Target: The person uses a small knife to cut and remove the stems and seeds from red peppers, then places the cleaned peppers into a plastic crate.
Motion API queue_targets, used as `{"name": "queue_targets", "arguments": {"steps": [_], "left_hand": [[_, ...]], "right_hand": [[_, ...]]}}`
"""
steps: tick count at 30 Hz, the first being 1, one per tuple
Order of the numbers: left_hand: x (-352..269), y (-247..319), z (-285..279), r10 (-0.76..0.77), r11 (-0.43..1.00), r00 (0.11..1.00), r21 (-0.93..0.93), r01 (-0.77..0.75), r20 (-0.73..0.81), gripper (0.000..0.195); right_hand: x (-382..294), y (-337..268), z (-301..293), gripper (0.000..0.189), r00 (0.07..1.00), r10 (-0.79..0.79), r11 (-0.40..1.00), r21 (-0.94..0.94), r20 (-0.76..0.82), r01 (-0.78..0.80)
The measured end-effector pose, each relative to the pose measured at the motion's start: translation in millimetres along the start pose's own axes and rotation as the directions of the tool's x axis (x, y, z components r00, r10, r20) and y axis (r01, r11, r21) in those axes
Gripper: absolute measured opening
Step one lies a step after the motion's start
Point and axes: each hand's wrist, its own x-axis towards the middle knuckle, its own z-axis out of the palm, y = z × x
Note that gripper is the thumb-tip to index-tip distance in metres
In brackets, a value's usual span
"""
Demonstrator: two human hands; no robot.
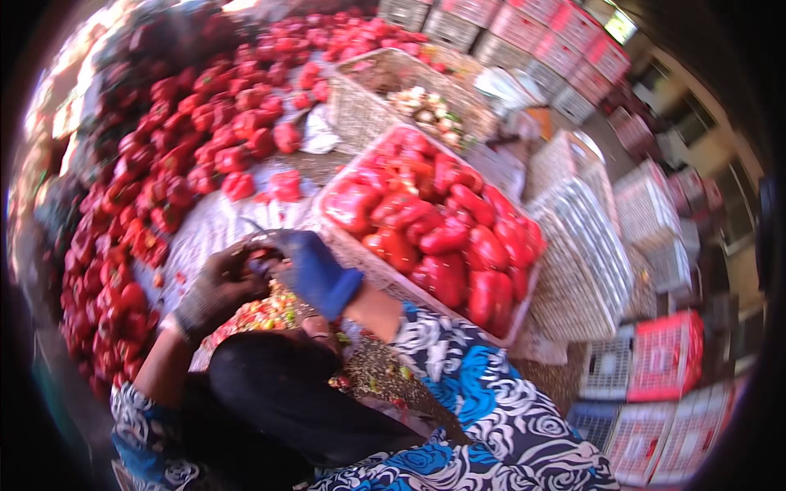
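Observation:
My left hand (pixel 224 285), in a worn grey-brown knit glove, curls around a small dark-red thing (pixel 261 255), seemingly pepper, mostly hidden by the fingers. Against it comes my right hand (pixel 316 267) in a blue glove, its fingers closed. A thin grey tool (pixel 253 225), possibly a knife blade, sticks out beyond the right fingertips; blur hides its handle. Below both hands lies a heap of red and green pepper scraps (pixel 270 310) and seeds. Right of the blue glove stands a plastic crate (pixel 393 288) full of glossy red bell peppers (pixel 442 233).
A big pile of red bell peppers (pixel 202 135) spreads on a pale sheet (pixel 202 230) at left and beyond. Behind the full crate sits another crate (pixel 356 110) holding pale cores (pixel 427 110). Nested crates (pixel 571 264) stand at right. Stacked crates (pixel 528 37) line the back.

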Motion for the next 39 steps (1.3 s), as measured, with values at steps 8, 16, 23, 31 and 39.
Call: {"name": "queue_targets", "arguments": {"steps": [8, 16, 23, 31, 39], "left_hand": [[26, -34, 10, 0.05, 0.991, 0.994, 0.126, -0.037, -0.101, 0.042], [41, -25, 29, 0.012, 0.948, 0.993, 0.317, 0.025, -0.114, 0.033], [54, -39, 23, 0.138, 0.896, 0.98, 0.44, -0.062, -0.142, 0.034], [53, -44, 16, 0.277, 0.636, 0.946, 0.77, -0.048, -0.17, 0.029], [51, -30, 16, 0.326, 0.262, 0.894, 0.938, 0.228, -0.308, 0.026]], "right_hand": [[-21, 14, 23, 0.01, 0.935, -0.004, 0.983, -0.172, -0.355, -0.062], [-31, 27, 19, 0.012, 0.874, 0.129, 0.989, -0.003, -0.469, -0.148], [-33, 31, 20, 0.019, 0.81, 0.081, 0.982, -0.093, -0.58, -0.164], [-30, 25, 24, 0.016, 0.813, 0.091, 0.98, -0.094, -0.575, -0.176], [-43, 34, 22, 0.018, 0.817, 0.093, 0.991, 0.135, -0.569, -0.019]]}}
